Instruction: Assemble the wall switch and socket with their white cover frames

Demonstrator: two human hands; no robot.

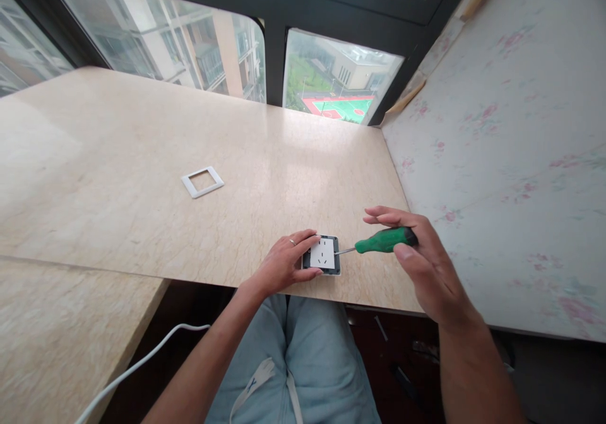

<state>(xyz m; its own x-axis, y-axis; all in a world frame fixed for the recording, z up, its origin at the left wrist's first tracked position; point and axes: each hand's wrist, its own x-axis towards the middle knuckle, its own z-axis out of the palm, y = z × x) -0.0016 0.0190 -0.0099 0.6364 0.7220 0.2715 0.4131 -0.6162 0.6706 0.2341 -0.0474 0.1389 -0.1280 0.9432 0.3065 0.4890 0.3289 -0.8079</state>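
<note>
A wall socket (322, 255) with a white face and dark surround lies near the front edge of the stone sill. My left hand (286, 260) grips it from the left, fingers on its top edge and thumb along the near edge. From the right, my right hand (421, 257) holds a screwdriver (379, 241) with a green handle and black end, the thumb pressed to the handle and the fingers stretched along it. Its metal shaft points left, with the tip at the socket's right edge. A white cover frame (202, 182) lies apart, farther back on the left.
The beige sill (142, 140) runs back to a dark window frame (277, 52). A papered wall (497, 159) bounds the right side. At the lower left, a white cable (146, 361) crosses the gap by the sill's edge. My legs (303, 361) are below the front edge.
</note>
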